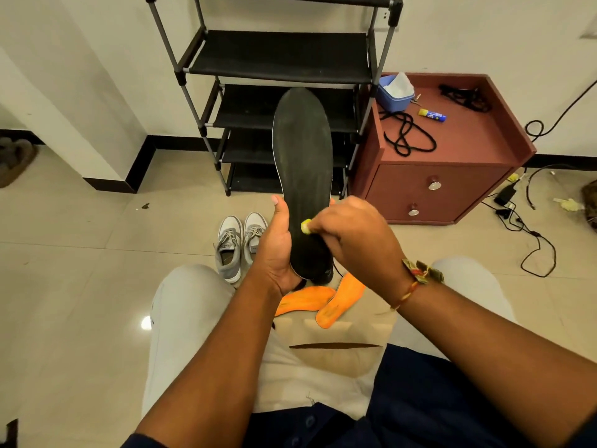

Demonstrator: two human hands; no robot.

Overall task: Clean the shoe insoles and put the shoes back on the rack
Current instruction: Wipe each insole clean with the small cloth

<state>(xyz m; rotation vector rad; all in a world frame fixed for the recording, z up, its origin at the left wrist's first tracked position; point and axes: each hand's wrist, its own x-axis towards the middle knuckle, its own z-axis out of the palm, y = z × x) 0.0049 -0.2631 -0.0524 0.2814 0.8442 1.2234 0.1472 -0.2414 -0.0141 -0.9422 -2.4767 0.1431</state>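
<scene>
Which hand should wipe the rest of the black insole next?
Right. The right hand pinches the yellow wad against the black insole, free to slide toward the toe. The left hand grips the heel end, holding it upright.

Red cabinet [468, 147] at 2 o'clock. On top of it: blue tub [392, 100], black cord [405, 121], yellow-blue tube [432, 114]. Floor cables [529, 234] at 3. Debris [145, 206] at 10.

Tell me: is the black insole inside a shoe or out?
Out: left hand grips the black insole upright by its heel, right hand pinches a yellow wad against it.
</scene>
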